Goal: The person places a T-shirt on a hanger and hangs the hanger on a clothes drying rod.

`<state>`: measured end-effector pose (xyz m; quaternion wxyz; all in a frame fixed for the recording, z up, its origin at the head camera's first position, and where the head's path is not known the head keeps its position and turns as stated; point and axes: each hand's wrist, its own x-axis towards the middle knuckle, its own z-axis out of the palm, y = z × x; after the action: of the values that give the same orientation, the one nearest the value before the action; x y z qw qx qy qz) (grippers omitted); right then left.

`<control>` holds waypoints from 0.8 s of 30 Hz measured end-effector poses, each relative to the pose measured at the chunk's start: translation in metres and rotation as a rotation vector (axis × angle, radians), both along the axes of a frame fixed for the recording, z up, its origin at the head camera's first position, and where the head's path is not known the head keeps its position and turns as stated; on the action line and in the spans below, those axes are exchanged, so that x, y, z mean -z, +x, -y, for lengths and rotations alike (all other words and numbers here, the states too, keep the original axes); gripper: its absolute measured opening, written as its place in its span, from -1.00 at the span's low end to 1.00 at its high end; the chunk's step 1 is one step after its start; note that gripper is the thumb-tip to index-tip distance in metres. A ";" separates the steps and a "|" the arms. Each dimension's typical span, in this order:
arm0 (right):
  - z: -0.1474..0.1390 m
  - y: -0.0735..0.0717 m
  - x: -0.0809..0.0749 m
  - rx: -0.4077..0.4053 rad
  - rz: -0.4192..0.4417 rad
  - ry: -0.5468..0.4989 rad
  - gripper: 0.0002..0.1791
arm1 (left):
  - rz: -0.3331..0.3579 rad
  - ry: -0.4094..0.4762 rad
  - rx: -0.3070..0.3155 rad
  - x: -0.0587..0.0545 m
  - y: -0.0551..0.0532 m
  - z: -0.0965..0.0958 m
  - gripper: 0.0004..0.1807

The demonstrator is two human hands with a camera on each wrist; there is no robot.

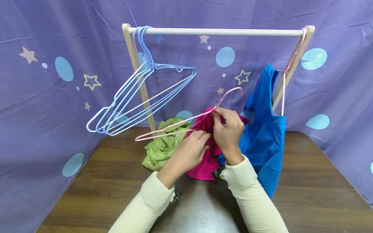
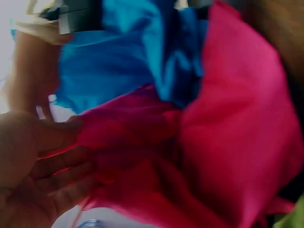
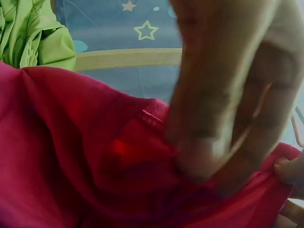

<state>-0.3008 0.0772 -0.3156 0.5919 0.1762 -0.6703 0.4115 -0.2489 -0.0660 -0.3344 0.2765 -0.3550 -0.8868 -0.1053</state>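
A magenta garment [image 1: 204,165] hangs loosely between the hands, its lower end near the table. A pink hanger [image 1: 172,126] runs into it, hook up and right, its left arm sticking out bare. My right hand [image 1: 228,129] pinches the cloth just below the hanger's hook; in the right wrist view its thumb and fingers [image 3: 199,152] grip the fabric near a stitched edge. My left hand [image 1: 190,149] holds another edge lower down, thumb and fingers [image 2: 64,164] on either side of the cloth in the blurred left wrist view. Cloth hides the hanger's right arm.
A clothes rack with a white rail [image 1: 221,31] stands behind. Several blue hangers [image 1: 148,94] hang at its left end. A blue sleeveless top [image 1: 259,129] hangs from a pink hanger at the right. A crumpled green garment [image 1: 163,145] lies on the wooden table [image 1: 116,181].
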 end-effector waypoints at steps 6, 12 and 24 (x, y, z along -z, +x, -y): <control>-0.001 -0.001 0.000 0.002 0.001 -0.010 -0.95 | 0.057 0.016 -0.093 0.014 -0.010 0.001 -0.64; -0.003 -0.001 -0.002 0.005 0.018 -0.026 -0.95 | 0.132 0.047 -0.267 0.022 -0.012 0.002 -0.57; -0.005 -0.003 -0.001 0.005 0.024 -0.064 -0.95 | 0.225 -0.066 -0.399 0.003 -0.007 0.016 -0.74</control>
<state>-0.3036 0.0824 -0.3141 0.5901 0.1506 -0.6641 0.4336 -0.2559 -0.0822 -0.3369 0.1797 -0.1677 -0.9676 -0.0584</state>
